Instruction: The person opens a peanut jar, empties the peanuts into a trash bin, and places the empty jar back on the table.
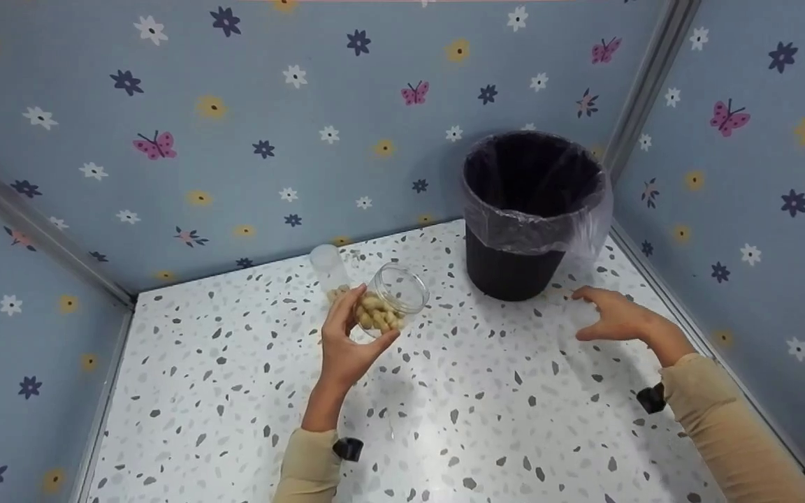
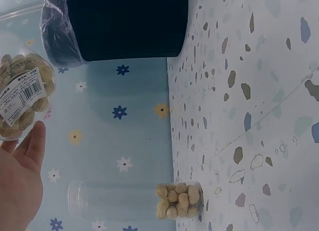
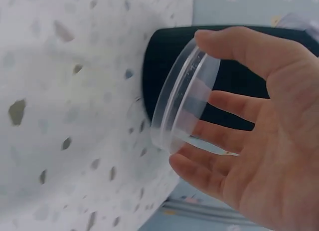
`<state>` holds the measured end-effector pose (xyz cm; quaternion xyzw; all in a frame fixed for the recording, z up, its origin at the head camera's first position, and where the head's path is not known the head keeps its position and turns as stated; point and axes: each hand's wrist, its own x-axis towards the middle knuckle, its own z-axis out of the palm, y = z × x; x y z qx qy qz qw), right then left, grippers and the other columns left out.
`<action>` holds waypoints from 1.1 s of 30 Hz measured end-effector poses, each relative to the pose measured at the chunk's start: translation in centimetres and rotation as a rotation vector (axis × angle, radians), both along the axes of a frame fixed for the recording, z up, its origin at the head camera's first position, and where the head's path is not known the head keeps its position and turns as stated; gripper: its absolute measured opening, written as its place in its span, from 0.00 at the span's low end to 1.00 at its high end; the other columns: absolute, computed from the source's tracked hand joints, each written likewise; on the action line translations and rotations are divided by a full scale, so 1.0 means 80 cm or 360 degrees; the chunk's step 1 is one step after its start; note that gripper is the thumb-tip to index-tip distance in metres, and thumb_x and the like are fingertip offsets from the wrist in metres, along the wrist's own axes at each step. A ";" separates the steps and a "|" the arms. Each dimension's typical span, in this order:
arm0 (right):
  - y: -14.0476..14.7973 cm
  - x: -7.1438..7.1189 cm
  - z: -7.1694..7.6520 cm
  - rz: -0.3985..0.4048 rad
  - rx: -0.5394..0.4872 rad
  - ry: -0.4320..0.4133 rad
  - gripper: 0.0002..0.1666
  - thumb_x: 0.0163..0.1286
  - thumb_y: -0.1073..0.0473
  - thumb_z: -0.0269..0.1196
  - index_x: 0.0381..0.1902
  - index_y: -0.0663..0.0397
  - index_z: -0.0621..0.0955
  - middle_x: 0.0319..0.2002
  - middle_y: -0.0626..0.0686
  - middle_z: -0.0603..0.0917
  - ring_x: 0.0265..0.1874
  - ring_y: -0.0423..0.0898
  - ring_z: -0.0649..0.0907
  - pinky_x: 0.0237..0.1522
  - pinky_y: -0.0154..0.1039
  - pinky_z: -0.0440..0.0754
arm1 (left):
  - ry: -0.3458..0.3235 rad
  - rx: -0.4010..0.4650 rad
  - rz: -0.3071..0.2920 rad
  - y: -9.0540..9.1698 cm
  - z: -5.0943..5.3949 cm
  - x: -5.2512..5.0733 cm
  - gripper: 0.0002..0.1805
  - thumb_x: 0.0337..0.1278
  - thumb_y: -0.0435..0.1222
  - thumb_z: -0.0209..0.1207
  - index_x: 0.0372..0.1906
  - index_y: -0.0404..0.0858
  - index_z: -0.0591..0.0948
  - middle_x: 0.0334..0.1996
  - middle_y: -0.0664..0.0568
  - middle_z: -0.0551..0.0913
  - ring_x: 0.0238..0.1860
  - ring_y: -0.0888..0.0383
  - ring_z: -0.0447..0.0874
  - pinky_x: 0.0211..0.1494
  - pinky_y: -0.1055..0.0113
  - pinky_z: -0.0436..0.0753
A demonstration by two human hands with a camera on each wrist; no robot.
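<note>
Above the speckled table (image 1: 374, 454), the left hand (image 1: 346, 349) holds a tilted jar (image 1: 407, 286), thumb and fingers bent round its side. It is clear, round and uncovered, its mouth leaning right, with tan, knobbly peanuts (image 1: 374, 314) inside and a white barcode label (image 2: 22, 96). Well to its right, the right hand (image 3: 279, 121) pinches a shallow, see-through lid (image 3: 174, 106) by its edge. Farther off stand a black bin (image 1: 514, 269) with a clear liner (image 1: 507, 230) and a taller jar (image 2: 114, 201), peanuts at its bottom, near the flowered wall (image 1: 235, 70).
</note>
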<state>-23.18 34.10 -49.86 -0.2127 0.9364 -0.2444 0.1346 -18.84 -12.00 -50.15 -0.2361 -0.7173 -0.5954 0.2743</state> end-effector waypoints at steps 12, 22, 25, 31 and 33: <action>0.024 -0.006 -0.064 -0.0253 0.0067 0.0142 0.43 0.57 0.55 0.71 0.65 0.71 0.68 0.58 0.72 0.72 0.55 0.69 0.73 0.52 0.64 0.72 | -0.0016 -0.0032 0.0040 -0.004 -0.003 0.005 0.43 0.32 0.24 0.77 0.61 0.20 0.71 0.54 0.28 0.72 0.51 0.44 0.79 0.53 0.61 0.81; 0.030 -0.004 -0.090 -0.0339 0.0081 0.0150 0.43 0.56 0.56 0.72 0.65 0.70 0.68 0.56 0.74 0.72 0.46 0.66 0.77 0.47 0.63 0.75 | -0.0030 -0.0058 0.0070 -0.004 -0.003 0.008 0.43 0.31 0.24 0.78 0.61 0.22 0.72 0.52 0.27 0.73 0.48 0.44 0.80 0.50 0.62 0.82; 0.034 -0.004 -0.094 -0.0384 0.0078 0.0156 0.44 0.57 0.56 0.71 0.67 0.68 0.67 0.59 0.74 0.69 0.48 0.66 0.77 0.48 0.63 0.75 | -0.0042 -0.0068 0.0074 -0.002 -0.003 0.008 0.43 0.32 0.25 0.78 0.61 0.24 0.72 0.54 0.29 0.73 0.50 0.45 0.79 0.51 0.61 0.82; 0.035 -0.010 -0.106 -0.0452 -0.0042 0.0202 0.42 0.58 0.60 0.70 0.66 0.70 0.65 0.60 0.73 0.69 0.51 0.67 0.75 0.50 0.63 0.74 | -0.0075 -0.0043 0.0074 -0.001 -0.007 0.009 0.43 0.33 0.25 0.78 0.61 0.21 0.71 0.55 0.29 0.73 0.50 0.47 0.79 0.52 0.63 0.81; 0.032 -0.013 -0.110 -0.0444 -0.0050 0.0222 0.38 0.59 0.60 0.70 0.63 0.71 0.69 0.59 0.73 0.70 0.51 0.67 0.76 0.50 0.62 0.73 | -0.0087 -0.0027 0.0073 -0.001 -0.008 0.009 0.43 0.33 0.25 0.77 0.61 0.21 0.71 0.55 0.29 0.73 0.50 0.48 0.79 0.52 0.63 0.81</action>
